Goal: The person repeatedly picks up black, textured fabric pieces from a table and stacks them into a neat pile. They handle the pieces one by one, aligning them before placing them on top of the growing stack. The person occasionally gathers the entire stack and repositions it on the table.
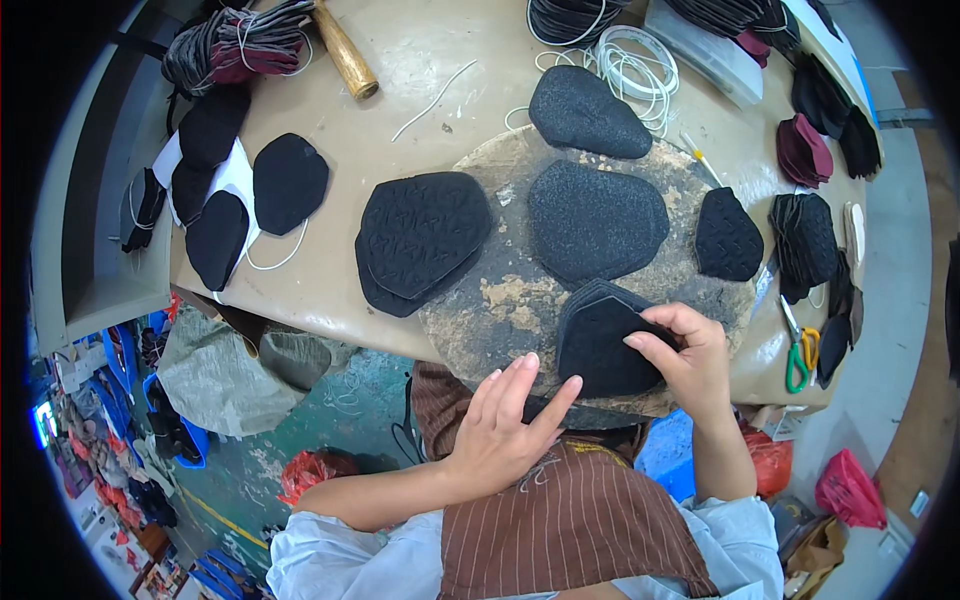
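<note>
A stack of black, rounded fabric pieces (605, 350) lies at the near edge of a worn round board (520, 300). My right hand (690, 350) pinches the stack's right edge between thumb and fingers; how many layers it grips is hidden. My left hand (505, 415) is open beside the stack's lower left, fingers spread and holding nothing. Just beyond the stack lies a speckled dark grey pile of pieces (597, 220), with another speckled pile (588, 112) farther back. To the left rests an embossed black pile (425, 235), and a smaller embossed piece (728, 235) is at the right.
Scissors with green and orange handles (800, 355) lie near the table's right edge. A wooden handle (345, 55), a cord bundle of pieces (240, 45) and a roll of white cord (640, 75) are at the back. More black pieces (290, 183) lie left; maroon pieces (804, 150) right.
</note>
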Action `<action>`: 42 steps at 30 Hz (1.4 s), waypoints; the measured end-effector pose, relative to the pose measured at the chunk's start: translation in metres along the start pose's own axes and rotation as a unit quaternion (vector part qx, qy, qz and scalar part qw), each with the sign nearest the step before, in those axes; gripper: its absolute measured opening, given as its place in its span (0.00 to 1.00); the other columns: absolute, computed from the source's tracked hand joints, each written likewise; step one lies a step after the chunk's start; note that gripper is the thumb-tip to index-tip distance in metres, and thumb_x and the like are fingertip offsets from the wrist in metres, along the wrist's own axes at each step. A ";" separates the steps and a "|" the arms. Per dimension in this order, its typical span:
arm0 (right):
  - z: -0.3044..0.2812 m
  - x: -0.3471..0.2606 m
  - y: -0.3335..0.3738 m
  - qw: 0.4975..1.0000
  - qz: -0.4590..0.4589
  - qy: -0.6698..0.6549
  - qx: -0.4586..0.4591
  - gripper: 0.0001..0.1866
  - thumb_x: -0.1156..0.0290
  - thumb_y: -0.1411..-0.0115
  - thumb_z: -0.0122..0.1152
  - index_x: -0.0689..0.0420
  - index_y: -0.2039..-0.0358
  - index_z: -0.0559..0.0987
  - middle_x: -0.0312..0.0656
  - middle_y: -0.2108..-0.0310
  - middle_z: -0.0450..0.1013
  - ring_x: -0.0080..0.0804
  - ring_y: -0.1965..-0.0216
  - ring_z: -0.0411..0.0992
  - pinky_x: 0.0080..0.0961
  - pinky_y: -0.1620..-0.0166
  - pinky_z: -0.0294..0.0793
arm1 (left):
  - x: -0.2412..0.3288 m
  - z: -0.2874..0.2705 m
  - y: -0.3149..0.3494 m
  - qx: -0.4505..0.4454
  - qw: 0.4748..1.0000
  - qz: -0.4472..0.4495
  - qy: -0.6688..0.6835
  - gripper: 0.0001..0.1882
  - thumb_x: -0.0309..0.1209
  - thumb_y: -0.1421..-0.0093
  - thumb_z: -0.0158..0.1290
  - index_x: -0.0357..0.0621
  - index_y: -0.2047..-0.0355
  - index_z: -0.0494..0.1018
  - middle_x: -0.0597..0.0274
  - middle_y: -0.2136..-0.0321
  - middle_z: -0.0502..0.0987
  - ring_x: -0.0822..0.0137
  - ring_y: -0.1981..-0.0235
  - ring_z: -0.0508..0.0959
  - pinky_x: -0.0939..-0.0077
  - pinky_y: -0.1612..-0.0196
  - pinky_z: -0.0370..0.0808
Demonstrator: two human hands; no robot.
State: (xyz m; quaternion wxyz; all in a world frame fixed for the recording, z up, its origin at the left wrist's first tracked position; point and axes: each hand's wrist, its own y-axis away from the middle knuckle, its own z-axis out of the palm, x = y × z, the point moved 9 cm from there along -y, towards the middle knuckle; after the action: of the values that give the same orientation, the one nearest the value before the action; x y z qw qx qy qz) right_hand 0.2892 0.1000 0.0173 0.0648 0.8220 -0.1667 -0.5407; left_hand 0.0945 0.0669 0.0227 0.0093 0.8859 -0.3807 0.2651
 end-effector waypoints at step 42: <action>-0.037 -0.024 0.000 0.996 -0.019 -0.083 -0.009 0.09 0.77 0.48 0.66 0.60 0.67 0.75 0.30 0.71 0.71 0.15 0.67 0.68 0.16 0.63 0.69 | -0.002 -0.009 -0.005 -0.041 0.998 -0.003 0.045 0.34 0.40 0.54 0.65 0.57 0.45 0.70 0.32 0.40 0.51 0.42 0.39 0.57 0.45 0.42 0.58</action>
State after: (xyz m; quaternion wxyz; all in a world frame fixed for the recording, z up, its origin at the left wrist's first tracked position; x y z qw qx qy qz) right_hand 0.3141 0.1052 0.0529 0.0477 0.7765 -0.1516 -0.6097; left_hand 0.0930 0.0736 0.0301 0.0635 0.8730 -0.3879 0.2886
